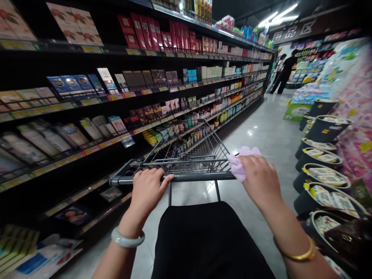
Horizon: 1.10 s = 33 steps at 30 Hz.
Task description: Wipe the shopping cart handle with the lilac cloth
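A wire shopping cart (200, 155) stands in front of me, its grey push handle (203, 177) running across the view. My left hand (149, 190) wraps over the left part of this handle, thumb along the bar. At the right end, my right hand (261, 180) is closed on a soft lilac cloth (238, 168) pressed against the handle; the bar's end is hidden behind cloth and fingers. Through the basket's mesh I see shelf goods and floor.
Long shelves (104, 95) of boxes and bottles line the left side. Dark buckets (321, 155) of packaged goods stand along the right, beside pink packs (354, 112). Shiny floor (255, 128) runs between. Ahead, a person in black (286, 71) stands near another person.
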Each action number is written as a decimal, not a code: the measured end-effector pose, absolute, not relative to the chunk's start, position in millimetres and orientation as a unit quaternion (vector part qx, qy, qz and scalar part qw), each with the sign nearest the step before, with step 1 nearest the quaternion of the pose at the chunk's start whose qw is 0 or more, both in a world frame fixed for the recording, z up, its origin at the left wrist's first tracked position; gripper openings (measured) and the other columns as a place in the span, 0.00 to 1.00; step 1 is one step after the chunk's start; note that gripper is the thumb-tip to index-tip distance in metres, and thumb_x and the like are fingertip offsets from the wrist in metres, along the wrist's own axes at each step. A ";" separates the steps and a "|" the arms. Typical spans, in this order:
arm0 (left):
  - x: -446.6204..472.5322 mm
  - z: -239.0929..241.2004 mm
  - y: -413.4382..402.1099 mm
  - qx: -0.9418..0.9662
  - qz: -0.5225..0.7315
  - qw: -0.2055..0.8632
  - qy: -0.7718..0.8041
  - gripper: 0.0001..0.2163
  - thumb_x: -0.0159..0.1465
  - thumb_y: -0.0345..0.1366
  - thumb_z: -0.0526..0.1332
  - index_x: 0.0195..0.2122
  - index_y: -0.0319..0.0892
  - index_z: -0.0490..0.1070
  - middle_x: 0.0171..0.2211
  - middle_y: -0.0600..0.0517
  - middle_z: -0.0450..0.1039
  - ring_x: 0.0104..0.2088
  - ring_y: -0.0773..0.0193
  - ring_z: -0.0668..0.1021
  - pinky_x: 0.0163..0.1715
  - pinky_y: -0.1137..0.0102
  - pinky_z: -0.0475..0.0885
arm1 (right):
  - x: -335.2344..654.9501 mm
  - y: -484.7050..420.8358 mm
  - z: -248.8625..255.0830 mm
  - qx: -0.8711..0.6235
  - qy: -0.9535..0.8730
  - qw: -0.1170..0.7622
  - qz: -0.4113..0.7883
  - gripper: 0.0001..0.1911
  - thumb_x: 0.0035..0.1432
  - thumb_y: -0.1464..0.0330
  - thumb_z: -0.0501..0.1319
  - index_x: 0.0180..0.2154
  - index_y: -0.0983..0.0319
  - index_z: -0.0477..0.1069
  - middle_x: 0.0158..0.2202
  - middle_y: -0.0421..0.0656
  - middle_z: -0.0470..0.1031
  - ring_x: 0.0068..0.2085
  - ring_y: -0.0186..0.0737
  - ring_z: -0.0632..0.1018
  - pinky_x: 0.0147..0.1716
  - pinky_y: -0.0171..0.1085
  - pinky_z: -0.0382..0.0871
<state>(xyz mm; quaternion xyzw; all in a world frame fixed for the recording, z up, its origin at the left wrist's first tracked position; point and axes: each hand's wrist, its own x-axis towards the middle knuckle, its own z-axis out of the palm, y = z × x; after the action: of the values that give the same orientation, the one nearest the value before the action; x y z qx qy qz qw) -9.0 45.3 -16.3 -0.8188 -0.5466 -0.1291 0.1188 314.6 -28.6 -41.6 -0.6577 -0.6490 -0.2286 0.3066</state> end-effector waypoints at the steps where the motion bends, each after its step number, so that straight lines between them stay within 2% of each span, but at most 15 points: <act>1: -5.5 -17.1 43.6 -0.816 -0.131 0.123 -0.549 0.25 0.69 0.56 0.46 0.35 0.43 0.75 0.33 0.47 0.77 0.39 0.53 0.76 0.43 0.61 0.62 | 298.5 -26.7 -39.8 -0.655 -0.654 0.302 -0.226 0.13 0.59 0.74 0.55 0.45 0.60 0.72 0.41 0.49 0.77 0.46 0.52 0.73 0.46 0.50 0.64; 7: 6.2 -19.7 32.6 -0.803 -0.139 0.149 -0.559 0.25 0.69 0.57 0.45 0.32 0.43 0.72 0.32 0.48 0.75 0.38 0.53 0.75 0.41 0.61 0.59 | 239.6 -16.1 -45.6 -0.595 -0.704 0.328 -0.205 0.17 0.61 0.75 0.52 0.51 0.59 0.69 0.49 0.47 0.75 0.52 0.49 0.71 0.54 0.50 0.58; 15: 30.8 -25.4 10.7 -0.790 -0.163 0.149 -0.572 0.24 0.68 0.57 0.45 0.33 0.43 0.70 0.33 0.46 0.74 0.39 0.52 0.73 0.43 0.59 0.59 | 313.6 -22.9 -63.7 -0.622 -0.641 0.364 -0.264 0.17 0.58 0.71 0.55 0.49 0.60 0.69 0.47 0.48 0.75 0.52 0.51 0.72 0.54 0.48 0.60; 19: 49.3 -26.5 -0.6 -0.792 -0.177 0.134 -0.569 0.24 0.69 0.56 0.46 0.32 0.43 0.70 0.32 0.46 0.74 0.38 0.52 0.73 0.43 0.58 0.59 | 292.6 -20.2 -57.9 -0.634 -0.634 0.373 -0.236 0.14 0.57 0.71 0.56 0.46 0.59 0.70 0.43 0.47 0.76 0.48 0.51 0.73 0.51 0.48 0.60; 23: 60.2 -26.5 -9.5 -0.798 -0.181 0.125 -0.561 0.22 0.69 0.53 0.47 0.33 0.43 0.71 0.33 0.46 0.74 0.38 0.52 0.73 0.43 0.57 0.60 | 251.4 -20.1 -50.7 -0.589 -0.692 0.378 -0.176 0.15 0.58 0.71 0.56 0.47 0.58 0.70 0.44 0.46 0.76 0.49 0.49 0.73 0.54 0.49 0.58; 26: 63.7 -28.0 -15.2 -0.809 -0.176 0.120 -0.547 0.18 0.69 0.50 0.50 0.38 0.43 0.72 0.35 0.46 0.74 0.39 0.53 0.73 0.44 0.57 0.61 | 253.6 -21.3 -51.0 -0.561 -0.712 0.386 -0.173 0.16 0.58 0.71 0.56 0.49 0.58 0.69 0.46 0.46 0.76 0.50 0.48 0.73 0.55 0.48 0.58; 29: 63.9 -28.7 -21.0 -0.830 -0.179 0.105 -0.518 0.14 0.70 0.44 0.53 0.49 0.44 0.72 0.40 0.46 0.76 0.42 0.54 0.74 0.45 0.59 0.63 | 285.1 -21.1 -55.3 -0.559 -0.712 0.379 -0.190 0.16 0.57 0.70 0.56 0.49 0.59 0.69 0.46 0.46 0.76 0.50 0.48 0.73 0.53 0.47 0.61; 31: 59.8 -26.2 -25.0 -0.844 -0.184 0.083 -0.498 0.15 0.70 0.39 0.53 0.56 0.46 0.69 0.44 0.48 0.77 0.44 0.55 0.75 0.46 0.60 0.64 | 311.1 -20.8 -58.5 -0.573 -0.698 0.378 -0.206 0.16 0.57 0.69 0.56 0.48 0.59 0.69 0.45 0.46 0.76 0.48 0.49 0.74 0.51 0.47 0.63; 33: 50.4 -20.4 -28.4 -0.847 -0.186 0.063 -0.494 0.15 0.70 0.37 0.52 0.56 0.48 0.70 0.45 0.49 0.78 0.44 0.57 0.76 0.48 0.60 0.64 | 334.3 -20.6 -61.1 -0.584 -0.683 0.380 -0.219 0.15 0.57 0.68 0.56 0.47 0.59 0.69 0.43 0.46 0.76 0.47 0.49 0.74 0.49 0.47 0.64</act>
<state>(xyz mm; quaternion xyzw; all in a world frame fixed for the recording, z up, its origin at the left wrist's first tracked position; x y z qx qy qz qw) 50.4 -28.4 -20.4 -0.8471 -0.4938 -0.1860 0.0631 334.3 -20.6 -61.1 -0.5842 -0.6826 -0.2195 0.3804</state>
